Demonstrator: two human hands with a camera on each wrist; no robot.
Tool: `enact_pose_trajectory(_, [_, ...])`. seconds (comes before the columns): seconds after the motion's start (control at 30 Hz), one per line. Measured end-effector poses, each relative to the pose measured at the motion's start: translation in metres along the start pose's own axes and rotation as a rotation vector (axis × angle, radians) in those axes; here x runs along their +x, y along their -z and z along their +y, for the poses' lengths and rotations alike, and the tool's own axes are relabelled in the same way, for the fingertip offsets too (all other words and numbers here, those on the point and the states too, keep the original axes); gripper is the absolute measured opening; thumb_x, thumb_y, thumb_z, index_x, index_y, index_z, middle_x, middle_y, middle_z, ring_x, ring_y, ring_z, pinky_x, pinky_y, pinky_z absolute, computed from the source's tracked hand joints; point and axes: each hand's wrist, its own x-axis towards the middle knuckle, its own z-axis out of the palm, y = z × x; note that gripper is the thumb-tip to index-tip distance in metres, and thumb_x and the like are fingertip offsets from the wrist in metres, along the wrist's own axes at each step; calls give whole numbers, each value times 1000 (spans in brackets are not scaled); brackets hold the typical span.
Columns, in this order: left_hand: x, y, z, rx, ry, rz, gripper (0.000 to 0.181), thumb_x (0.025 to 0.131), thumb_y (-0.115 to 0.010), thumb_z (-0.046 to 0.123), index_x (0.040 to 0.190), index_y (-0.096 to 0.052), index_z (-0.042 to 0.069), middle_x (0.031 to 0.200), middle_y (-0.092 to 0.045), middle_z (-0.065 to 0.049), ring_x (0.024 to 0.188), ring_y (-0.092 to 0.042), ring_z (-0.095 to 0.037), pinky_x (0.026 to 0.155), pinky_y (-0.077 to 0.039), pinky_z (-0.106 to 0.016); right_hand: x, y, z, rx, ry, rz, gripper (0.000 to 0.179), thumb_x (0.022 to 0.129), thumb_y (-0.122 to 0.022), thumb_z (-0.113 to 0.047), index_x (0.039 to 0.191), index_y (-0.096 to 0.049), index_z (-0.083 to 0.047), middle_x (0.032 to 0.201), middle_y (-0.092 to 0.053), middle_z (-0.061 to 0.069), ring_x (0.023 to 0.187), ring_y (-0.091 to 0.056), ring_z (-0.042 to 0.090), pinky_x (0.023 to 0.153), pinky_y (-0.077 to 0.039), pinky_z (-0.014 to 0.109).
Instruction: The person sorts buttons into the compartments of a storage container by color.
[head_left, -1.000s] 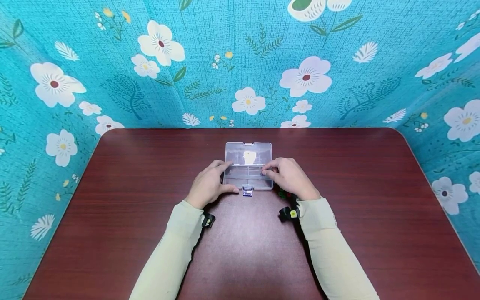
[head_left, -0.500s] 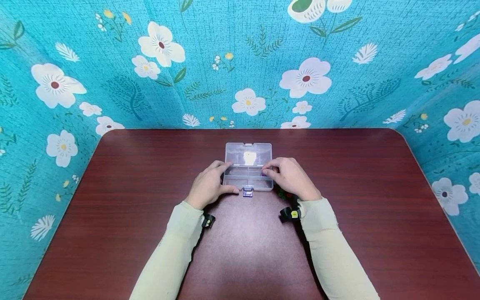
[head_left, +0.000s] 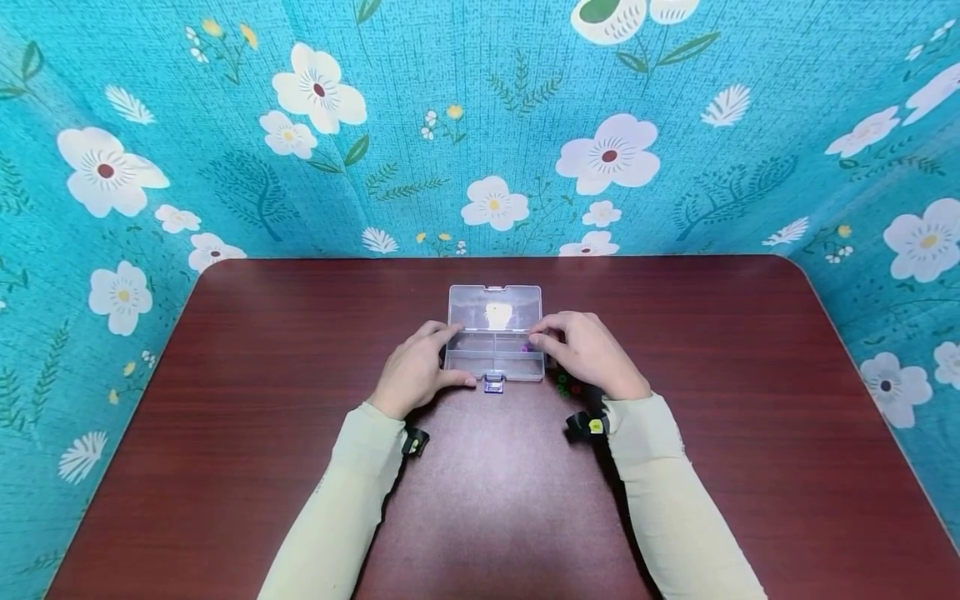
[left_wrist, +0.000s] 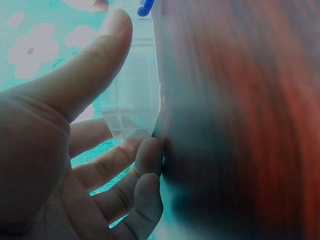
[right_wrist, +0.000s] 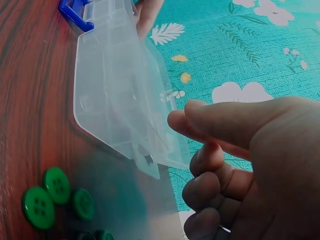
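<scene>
A clear plastic compartment box (head_left: 471, 365) stands in the middle of the table, its clear lid (head_left: 468, 304) raised at the back and its blue latch (head_left: 493, 387) hanging at the front. My left hand (head_left: 416, 371) grips the box's left end, thumb along the front and fingers at the side. Over the right end, my right hand (head_left: 592, 354) has its thumb and index fingertips close together, with nothing visible between them. Small purple pieces (head_left: 527, 348) lie in the back right compartment, just below those fingertips. In the right wrist view the other fingers are loosely curled.
Several green buttons (right_wrist: 38, 207) lie on the table right of the box, partly under my right hand. Beside them is a small red piece (head_left: 575, 389). Behind the table (head_left: 300, 333) hangs a blue flowered cloth (head_left: 420, 125).
My right hand has shifted slightly right and drawn back from the compartment, leaving the purple pieces in view. More of the green and red pieces shows. The left hand stays on the box.
</scene>
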Motion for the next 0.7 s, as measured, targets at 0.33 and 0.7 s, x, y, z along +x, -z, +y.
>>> enact_pose_trajectory(0.33, [0,1,0,-1,-4,3,88,74,-87,46,146,-54,9,135,-57,-10,111,-62,-28,91,-51,-47,-4,7,6,20,-29,6,18,99,-65,-21,109,-77,-10,80,-64,0,66,-50,17,69,-43,36])
enact_pose_trajectory(0.7, [1,0,0,6,3,-1,87,75,-86,47,147,-53,10,136,-57,-8,113,-61,-27,92,-51,-46,-9,14,15,11,-47,29,19,100,-64,-24,110,-76,-13,92,-71,-1,73,-56,18,74,-46,38])
